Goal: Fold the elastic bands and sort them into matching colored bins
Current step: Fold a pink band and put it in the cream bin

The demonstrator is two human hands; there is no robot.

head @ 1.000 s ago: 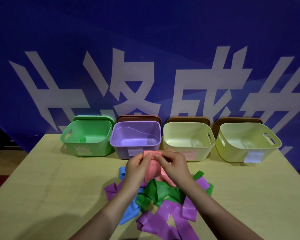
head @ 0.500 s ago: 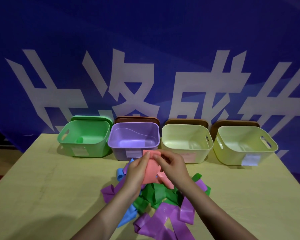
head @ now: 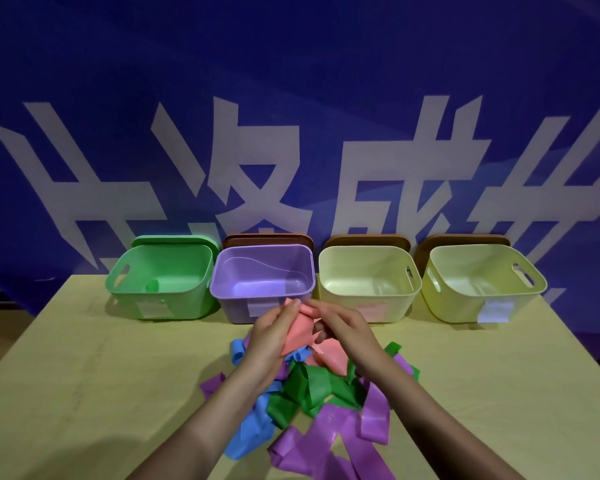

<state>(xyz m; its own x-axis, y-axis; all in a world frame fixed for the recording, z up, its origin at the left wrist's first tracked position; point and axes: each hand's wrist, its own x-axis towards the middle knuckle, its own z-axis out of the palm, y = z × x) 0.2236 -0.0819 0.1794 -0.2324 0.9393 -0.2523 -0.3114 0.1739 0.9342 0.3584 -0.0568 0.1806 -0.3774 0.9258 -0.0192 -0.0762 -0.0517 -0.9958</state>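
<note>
Centre frame, left hand (head: 271, 336) and right hand (head: 343, 329) both pinch the pink band (head: 300, 327), lifted above the heap of bands (head: 312, 393), apparently to fold it.

held band (head: 297, 332): salmon pink
pile bands: green (head: 312, 388), purple (head: 326, 441), blue (head: 252, 433)
bins, left to right: green (head: 160, 282), lilac (head: 262, 282), cream (head: 368, 282), pale yellow (head: 482, 282)
table (head: 101, 375): pale yellow
backdrop (head: 291, 81): deep blue, white characters
</note>
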